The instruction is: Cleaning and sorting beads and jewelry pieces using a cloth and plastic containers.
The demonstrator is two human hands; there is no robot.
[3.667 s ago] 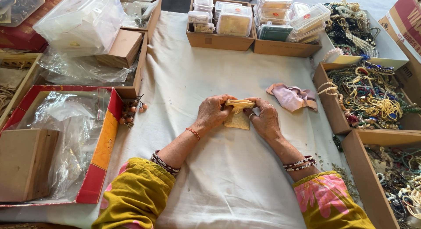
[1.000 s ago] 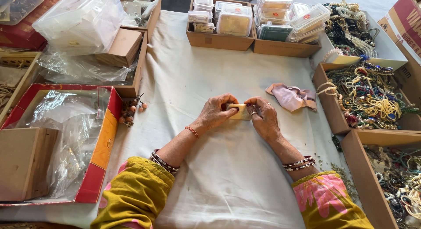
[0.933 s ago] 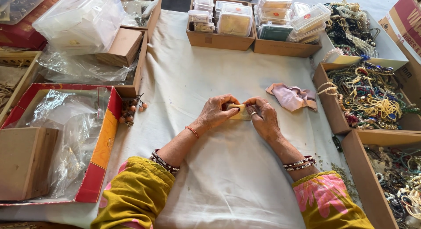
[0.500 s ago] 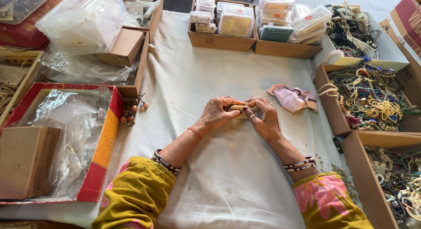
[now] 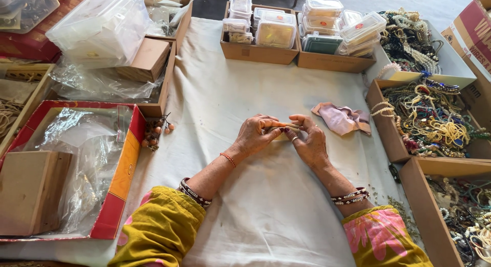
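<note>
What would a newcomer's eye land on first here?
Both hands, left hand and right hand, meet at the middle of the white cloth, pinching a small folded yellow packet. Along the right edge, open boxes of bead necklaces blaze with colour.

White cloth-covered table (image 5: 266, 216) bears pink cloth (image 5: 341, 119), bead cluster (image 5: 156, 131), cardboard boxes (image 5: 258, 50).

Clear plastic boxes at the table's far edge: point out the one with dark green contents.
It is the green box in the right cardboard tray, under the stacked clear boxes. Its neighbours show pale or yellowish contents.
</note>
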